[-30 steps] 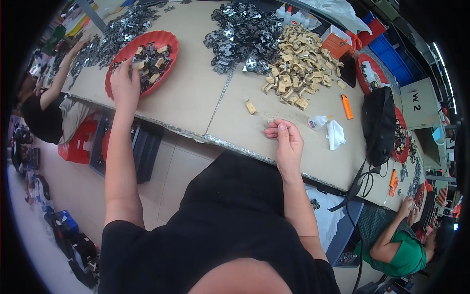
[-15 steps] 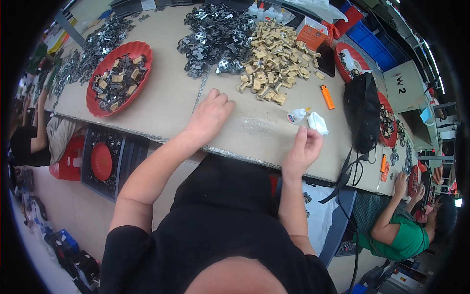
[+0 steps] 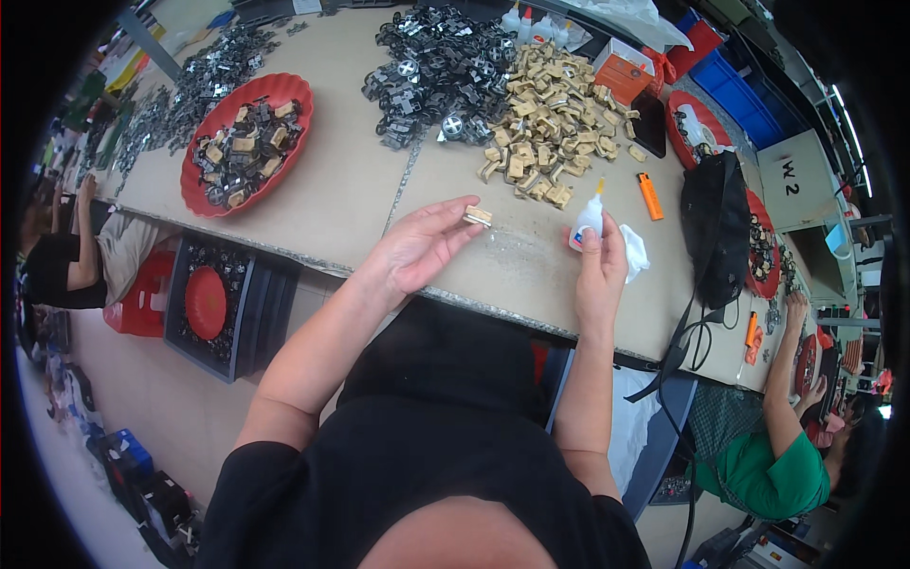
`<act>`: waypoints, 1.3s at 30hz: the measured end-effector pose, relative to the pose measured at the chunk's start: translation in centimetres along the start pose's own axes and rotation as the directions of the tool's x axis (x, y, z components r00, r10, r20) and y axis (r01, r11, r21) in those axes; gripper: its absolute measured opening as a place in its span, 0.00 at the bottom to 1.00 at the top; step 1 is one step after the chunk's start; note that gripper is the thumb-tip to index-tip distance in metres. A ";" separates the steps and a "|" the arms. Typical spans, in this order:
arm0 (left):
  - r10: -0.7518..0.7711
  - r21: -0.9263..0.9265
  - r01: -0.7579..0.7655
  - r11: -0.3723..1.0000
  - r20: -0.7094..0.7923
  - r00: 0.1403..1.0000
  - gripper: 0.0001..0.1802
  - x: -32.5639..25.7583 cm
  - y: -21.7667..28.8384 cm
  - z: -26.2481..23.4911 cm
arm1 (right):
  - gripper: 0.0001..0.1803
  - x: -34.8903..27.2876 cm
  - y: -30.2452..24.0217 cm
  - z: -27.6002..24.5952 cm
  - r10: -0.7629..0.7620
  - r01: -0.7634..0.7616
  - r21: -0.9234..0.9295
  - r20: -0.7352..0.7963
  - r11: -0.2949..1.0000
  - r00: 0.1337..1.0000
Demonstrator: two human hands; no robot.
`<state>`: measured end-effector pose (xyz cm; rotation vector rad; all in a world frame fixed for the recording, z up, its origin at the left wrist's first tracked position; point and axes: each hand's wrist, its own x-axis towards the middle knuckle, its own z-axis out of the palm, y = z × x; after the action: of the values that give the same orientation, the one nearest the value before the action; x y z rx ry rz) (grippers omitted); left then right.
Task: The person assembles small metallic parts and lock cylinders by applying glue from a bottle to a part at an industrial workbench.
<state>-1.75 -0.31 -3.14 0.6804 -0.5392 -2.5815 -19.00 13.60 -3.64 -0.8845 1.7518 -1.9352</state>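
While left fingers (image 3: 447, 210) pinch blocky tan piece (image 3: 478, 217), right fingers (image 3: 613, 239) clasp tapered white bottle (image 3: 589, 218).

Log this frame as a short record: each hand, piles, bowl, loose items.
left_hand: left hand holding one tan piece
right_hand: right hand holding small white bottle, nozzle pointing away from the wearer
piles: dark parts, with tan pile to their right
bowl: red scalloped bowl left of the piles, containing mixed dark and tan pieces
loose_items: orange lighter; crumpled white tissue beside right hand
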 end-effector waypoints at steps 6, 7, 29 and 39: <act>0.129 0.328 -0.148 0.933 0.079 0.988 0.19 -0.6 -0.8 0.4 | 0.14 -0.8 -0.9 0.9 0.174 -0.178 0.414 0.048 0.893 0.984; 0.178 0.418 -0.191 0.888 0.069 0.982 0.19 -0.6 -0.9 0.5 | 0.14 -0.7 -0.7 0.9 0.176 -0.179 0.413 0.047 0.893 0.983; 0.283 0.590 -0.343 0.731 0.196 0.939 0.16 -0.4 -2.2 -0.7 | 0.12 -2.6 0.3 3.2 0.010 -0.029 0.253 0.075 0.967 0.997; 0.305 0.612 -0.370 0.699 0.213 0.928 0.16 -0.5 -2.4 -0.8 | 0.12 -2.6 0.4 3.2 -0.022 0.006 0.164 0.095 0.986 0.995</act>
<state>-1.65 1.72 -4.74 0.5830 -1.4832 -2.0529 -14.96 12.91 -4.45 -0.9174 1.5122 -1.9780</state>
